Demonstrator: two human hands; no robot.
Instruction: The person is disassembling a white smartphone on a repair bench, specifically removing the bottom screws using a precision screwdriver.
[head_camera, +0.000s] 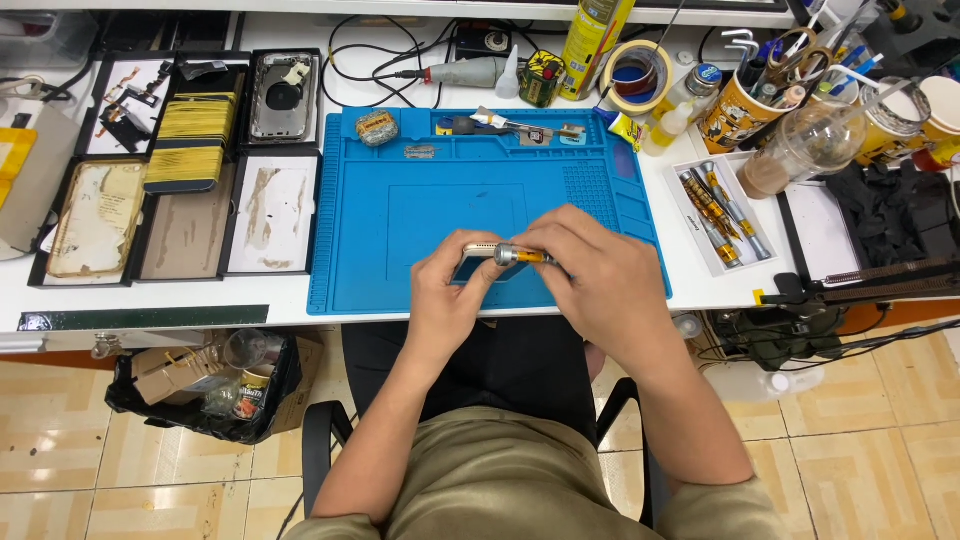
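Centrally, at lower middle of frame: left hand (447, 300) closed around phone (478, 252) held on edge above blue mat (360, 250); right hand (590, 275) pinching screwdriver (522, 256) against it. Likely risks: tip slipping, stripping screw; loosened screw dropping off mat edge.

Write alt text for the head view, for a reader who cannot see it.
Over a blue silicone work mat, the person's left hand holds a slim gold-edged phone on edge while the right hand presses a small yellow-and-silver screwdriver to it. Black trays of phone parts lie left; a white tray of screwdrivers lies right.
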